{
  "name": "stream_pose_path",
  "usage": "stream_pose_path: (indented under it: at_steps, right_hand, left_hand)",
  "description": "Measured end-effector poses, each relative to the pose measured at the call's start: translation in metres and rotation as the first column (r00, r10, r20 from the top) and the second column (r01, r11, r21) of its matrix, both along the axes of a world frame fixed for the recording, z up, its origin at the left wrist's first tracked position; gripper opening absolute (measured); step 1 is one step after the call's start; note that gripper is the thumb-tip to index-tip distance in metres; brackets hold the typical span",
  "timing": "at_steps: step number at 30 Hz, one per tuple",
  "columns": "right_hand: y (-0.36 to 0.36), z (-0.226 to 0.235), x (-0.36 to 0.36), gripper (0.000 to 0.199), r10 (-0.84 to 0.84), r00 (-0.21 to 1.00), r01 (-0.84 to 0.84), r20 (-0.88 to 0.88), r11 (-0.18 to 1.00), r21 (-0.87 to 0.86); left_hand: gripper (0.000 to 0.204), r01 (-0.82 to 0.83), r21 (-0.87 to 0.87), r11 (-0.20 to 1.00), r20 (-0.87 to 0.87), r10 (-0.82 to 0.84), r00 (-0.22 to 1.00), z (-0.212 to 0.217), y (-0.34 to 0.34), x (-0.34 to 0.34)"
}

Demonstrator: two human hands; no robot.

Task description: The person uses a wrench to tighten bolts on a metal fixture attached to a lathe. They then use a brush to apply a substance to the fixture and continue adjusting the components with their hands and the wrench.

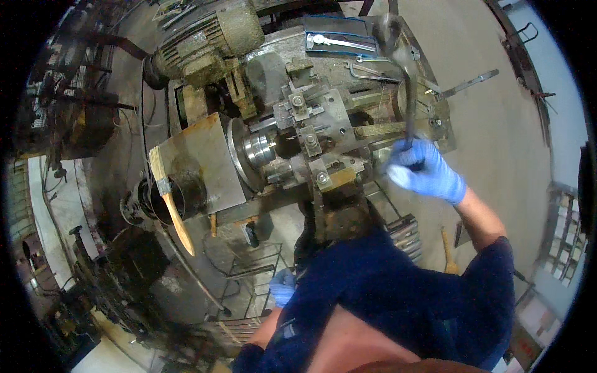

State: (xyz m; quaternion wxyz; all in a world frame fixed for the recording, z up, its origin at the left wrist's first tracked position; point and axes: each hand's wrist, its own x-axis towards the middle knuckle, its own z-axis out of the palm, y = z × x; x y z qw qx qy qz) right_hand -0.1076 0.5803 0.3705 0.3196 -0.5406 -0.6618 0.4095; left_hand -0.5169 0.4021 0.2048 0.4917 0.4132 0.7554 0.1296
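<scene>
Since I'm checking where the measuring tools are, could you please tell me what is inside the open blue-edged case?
Inside the case lies a silvery caliper with a round pale dial. Whatever is directly beneath the caliper is covered and cannot be seen.

We've got a plain greyish-brown floor [469, 43] here, with a pale bluish wall [558, 81] curving down the right side. A grid of pale squares [564, 239] sits against it, dark machinery [87, 127] crowds our left, and the light's pretty dim over there.
</scene>
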Motion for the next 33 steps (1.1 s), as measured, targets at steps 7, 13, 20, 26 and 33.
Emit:
stream_pose_path:
  at_steps: [7, 13, 20, 26, 33]
  right_hand:
    - [0.025, -0.009, 0.047, 0.046, 0.037, 0.626, -0.098, 0.779, 0.995, 0.031]
    - [0.08, 0.003, 0.057, 0.045, 0.196, 0.409, -0.263, 0.891, 0.961, -0.091]
    - [0.123, 0.001, 0.06, 0.049, 0.334, 0.179, -0.343, 0.926, 0.903, -0.259]
    - [0.158, -0.006, 0.082, 0.04, 0.239, 0.079, -0.465, 0.968, 0.867, -0.176]
    - [0.183, -0.011, 0.081, 0.039, 0.136, 0.116, -0.494, 0.984, 0.867, -0.062]
  left_hand:
    - [0.026, 0.007, -0.026, 1.0, 0.008, -0.007, 1.0, 0.007, 0.007, 0.003]
    - [0.026, 0.03, 0.055, 0.998, 0.003, -0.03, 1.0, 0.022, 0.013, 0.012]
    - [0.027, 0.043, 0.078, 0.996, -0.021, -0.041, 0.999, 0.03, 0.016, 0.015]
    - [0.028, 0.207, 0.134, 0.969, -0.081, -0.198, 0.977, 0.015, 0.011, 0.004]
    - [0.026, 0.074, 0.148, 0.986, 0.035, -0.08, 0.996, 0.016, 0.01, 0.003]
